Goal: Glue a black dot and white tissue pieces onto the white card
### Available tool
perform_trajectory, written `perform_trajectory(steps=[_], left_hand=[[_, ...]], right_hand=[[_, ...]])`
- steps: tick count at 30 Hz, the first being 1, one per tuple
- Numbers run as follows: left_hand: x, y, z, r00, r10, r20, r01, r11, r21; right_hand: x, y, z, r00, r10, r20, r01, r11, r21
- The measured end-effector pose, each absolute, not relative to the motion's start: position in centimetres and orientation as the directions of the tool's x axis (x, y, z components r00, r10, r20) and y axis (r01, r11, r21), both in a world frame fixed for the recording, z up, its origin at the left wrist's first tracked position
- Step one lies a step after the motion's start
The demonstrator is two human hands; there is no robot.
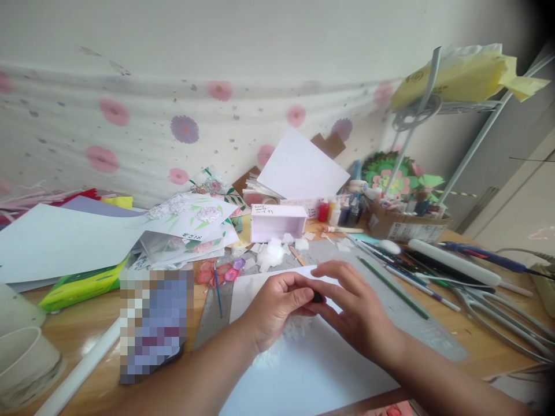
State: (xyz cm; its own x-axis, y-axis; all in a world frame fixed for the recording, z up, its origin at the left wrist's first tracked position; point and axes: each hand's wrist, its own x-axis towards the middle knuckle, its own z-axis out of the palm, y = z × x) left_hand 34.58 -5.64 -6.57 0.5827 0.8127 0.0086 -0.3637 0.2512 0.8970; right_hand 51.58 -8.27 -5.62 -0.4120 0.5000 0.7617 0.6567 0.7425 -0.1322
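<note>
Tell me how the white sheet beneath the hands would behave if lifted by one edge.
The white sheet looks paper-thin, so it would probably bend and flop. The whitish bits lying on it look loose and might slide off if it tilts.

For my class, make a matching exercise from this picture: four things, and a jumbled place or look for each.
1. small dark thing
2. grey mat
3. yellow bag
4. cardboard box

A. on the metal rack
B. brown, with a white label
C. between left hand and right hand
D. partly under white paper

Pairs: 1-C; 2-D; 3-A; 4-B
</note>
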Motion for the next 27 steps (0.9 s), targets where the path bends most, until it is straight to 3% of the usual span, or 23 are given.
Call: perform_trajectory(steps=[27], left_hand=[[34.56, -5.47, -6.67, 0.552, 0.833, 0.042, -0.414, 0.230, 0.881]], right_hand=[[51.14, -7.83, -5.81, -0.407, 0.518, 0.752, 0.688, 0.716, -0.121]])
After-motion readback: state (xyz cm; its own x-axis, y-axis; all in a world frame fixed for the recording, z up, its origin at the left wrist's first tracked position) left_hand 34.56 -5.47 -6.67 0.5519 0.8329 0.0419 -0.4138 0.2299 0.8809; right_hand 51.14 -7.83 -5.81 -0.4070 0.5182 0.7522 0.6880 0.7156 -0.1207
